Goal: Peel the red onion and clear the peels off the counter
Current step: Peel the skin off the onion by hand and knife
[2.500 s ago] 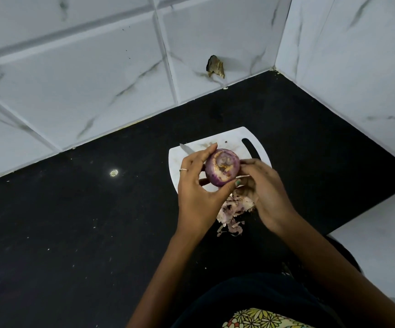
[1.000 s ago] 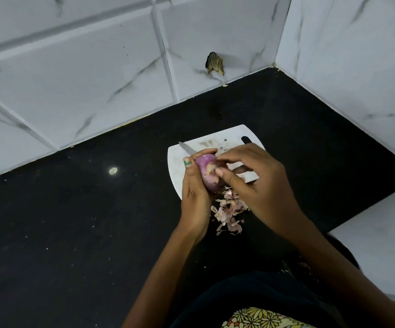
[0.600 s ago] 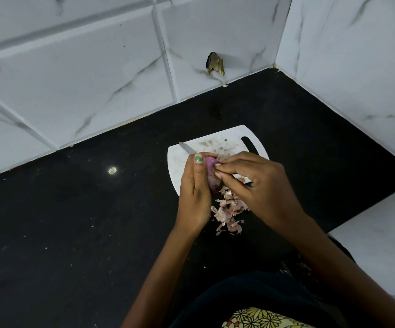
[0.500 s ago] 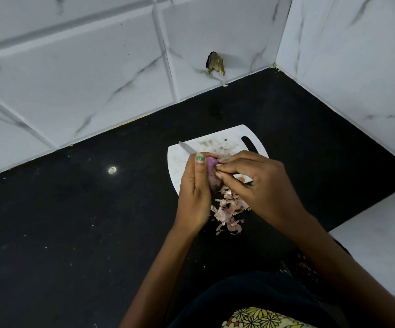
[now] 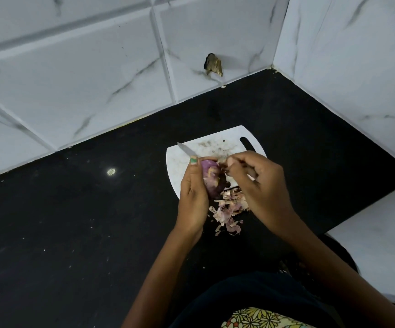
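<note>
Since half a second ago the red onion (image 5: 211, 179) has turned in the left hand (image 5: 193, 197), showing more of its purple face, and the right hand (image 5: 260, 185) has drawn a little away from it. Above the near edge of the white cutting board (image 5: 179, 166) on the black counter (image 5: 73, 221), the left hand grips the onion with curled fingers, green-nailed thumb on top, while the right hand's fingertips (image 5: 230, 160) pinch a small pale scrap of skin just beside the onion's top. Just nearer than the board lies the heap of peels (image 5: 228, 210), and a knife blade (image 5: 187, 150) rests on the board's left part, its tip pointing away.
</note>
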The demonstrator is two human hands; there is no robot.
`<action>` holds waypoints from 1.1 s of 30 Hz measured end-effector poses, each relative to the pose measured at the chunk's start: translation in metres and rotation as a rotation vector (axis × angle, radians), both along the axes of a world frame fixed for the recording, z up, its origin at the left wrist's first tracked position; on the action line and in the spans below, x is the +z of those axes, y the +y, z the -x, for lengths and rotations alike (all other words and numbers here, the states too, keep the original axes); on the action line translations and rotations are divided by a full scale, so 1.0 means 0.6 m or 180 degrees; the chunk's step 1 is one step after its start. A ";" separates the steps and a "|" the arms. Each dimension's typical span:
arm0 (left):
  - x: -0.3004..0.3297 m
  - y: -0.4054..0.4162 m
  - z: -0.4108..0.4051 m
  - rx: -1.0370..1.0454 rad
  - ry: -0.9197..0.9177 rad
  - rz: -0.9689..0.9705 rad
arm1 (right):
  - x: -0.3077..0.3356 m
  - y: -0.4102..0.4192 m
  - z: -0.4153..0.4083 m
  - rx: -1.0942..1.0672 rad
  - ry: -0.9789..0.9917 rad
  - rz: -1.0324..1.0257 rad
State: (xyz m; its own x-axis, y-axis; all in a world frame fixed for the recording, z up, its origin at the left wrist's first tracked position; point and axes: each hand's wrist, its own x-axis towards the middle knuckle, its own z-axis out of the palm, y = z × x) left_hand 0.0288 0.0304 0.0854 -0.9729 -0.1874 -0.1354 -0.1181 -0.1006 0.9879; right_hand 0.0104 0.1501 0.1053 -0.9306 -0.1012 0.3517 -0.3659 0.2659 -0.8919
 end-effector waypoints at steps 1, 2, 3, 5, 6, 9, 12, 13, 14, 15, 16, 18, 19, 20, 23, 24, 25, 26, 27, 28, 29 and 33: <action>0.000 0.000 -0.001 0.0023 -0.0049 -0.0041 | 0.000 0.000 -0.001 0.0079 -0.0053 0.0000; 0.000 0.000 -0.001 0.0043 -0.0063 -0.0060 | 0.000 0.000 -0.002 0.0179 -0.0022 -0.0060; 0.002 0.000 -0.002 0.0076 -0.0058 -0.0078 | 0.000 -0.002 -0.003 0.0250 0.0072 -0.0154; 0.006 0.003 -0.001 0.0121 0.0006 -0.0074 | -0.006 -0.006 -0.004 0.0239 0.0341 -0.0281; 0.008 0.005 -0.001 0.0130 0.0050 -0.0044 | -0.009 -0.008 -0.003 0.0162 0.0416 -0.0262; 0.011 0.011 -0.002 0.0145 0.0128 -0.0066 | -0.012 -0.012 0.001 -0.0010 0.0535 -0.0264; 0.012 0.013 -0.002 0.0124 0.0191 -0.0064 | -0.016 -0.019 0.002 -0.0087 0.0704 -0.0739; 0.012 0.012 -0.002 0.0128 0.0224 -0.0054 | -0.017 -0.023 0.002 -0.0079 0.0667 -0.0811; 0.012 0.012 -0.002 0.0128 0.0251 -0.0061 | -0.017 -0.025 0.002 -0.0058 0.0585 -0.0806; 0.012 0.011 -0.002 0.0119 0.0273 -0.0060 | -0.017 -0.027 0.002 -0.0037 0.0480 -0.0736; 0.013 0.010 -0.002 0.0089 0.0293 -0.0054 | -0.016 -0.028 0.001 -0.0032 0.0337 -0.0637; 0.013 0.011 -0.002 0.0042 0.0325 -0.0064 | -0.013 -0.028 0.000 -0.0057 -0.0102 -0.0400; 0.012 0.011 -0.002 0.0048 0.0313 -0.0099 | -0.013 -0.026 0.001 -0.0066 -0.0360 -0.0283; 0.012 0.012 -0.002 0.0061 0.0276 -0.0156 | -0.013 -0.025 0.003 -0.0105 -0.0574 -0.0181; 0.010 0.010 0.002 0.0060 0.0143 -0.0393 | -0.015 -0.018 0.009 -0.0345 -0.1080 0.0286; 0.010 0.009 0.003 0.0056 0.0086 -0.0493 | -0.014 -0.016 0.011 -0.0410 -0.1286 0.0527; 0.010 0.007 0.004 0.0055 0.0026 -0.0611 | -0.014 -0.012 0.012 -0.0454 -0.1460 0.0732; 0.011 0.005 0.005 0.0050 -0.0044 -0.0746 | -0.015 -0.008 0.012 -0.0482 -0.1537 0.0833; 0.012 0.004 0.006 0.0042 -0.0105 -0.0849 | -0.016 -0.004 0.012 -0.0509 -0.1501 0.0794; 0.013 0.003 0.006 0.0036 -0.0151 -0.0913 | -0.017 0.001 0.012 -0.0519 -0.1397 0.0667; 0.012 0.002 0.006 0.0048 -0.0179 -0.0936 | -0.017 0.004 0.011 -0.0504 -0.1259 0.0511; 0.014 0.005 0.002 0.0107 -0.0148 -0.0982 | -0.008 0.005 0.005 -0.0236 -0.0818 0.0238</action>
